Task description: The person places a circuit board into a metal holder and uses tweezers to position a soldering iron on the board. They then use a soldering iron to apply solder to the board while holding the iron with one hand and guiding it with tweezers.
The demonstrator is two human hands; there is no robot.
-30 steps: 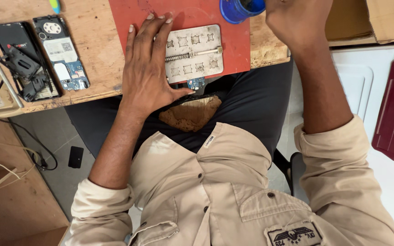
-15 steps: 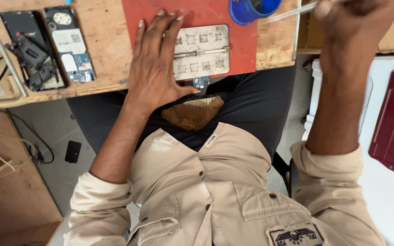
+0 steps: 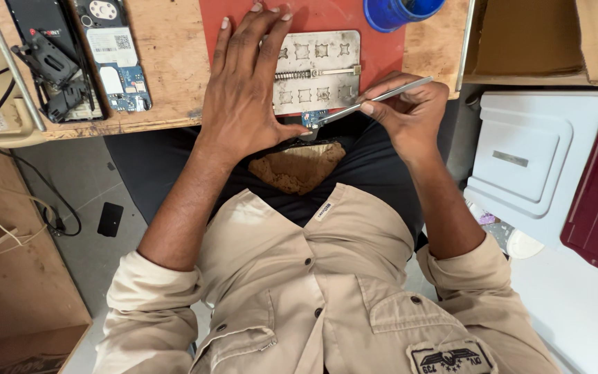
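We wore a beige button-up shirt [image 3: 327, 291] with rolled sleeves, a chest patch [image 3: 451, 359], and dark trousers [image 3: 375, 173].

Metal jig [image 3: 320, 69] on mat [image 3: 382, 48], opened phones [image 3: 81, 55] left, cup [image 3: 399, 10] behind

The left hand [image 3: 247, 83] lies flat over the left part of the metal holder plate [image 3: 320, 69], blocking that side. The right hand [image 3: 410, 111], closed on tweezers [image 3: 372, 100], fills the near right corner of the red mat [image 3: 327, 17]. A blue cup [image 3: 399, 10] stands at the far right. Bare wooden bench [image 3: 174, 62] lies open between the left hand and the opened phone [image 3: 112, 55] further left.
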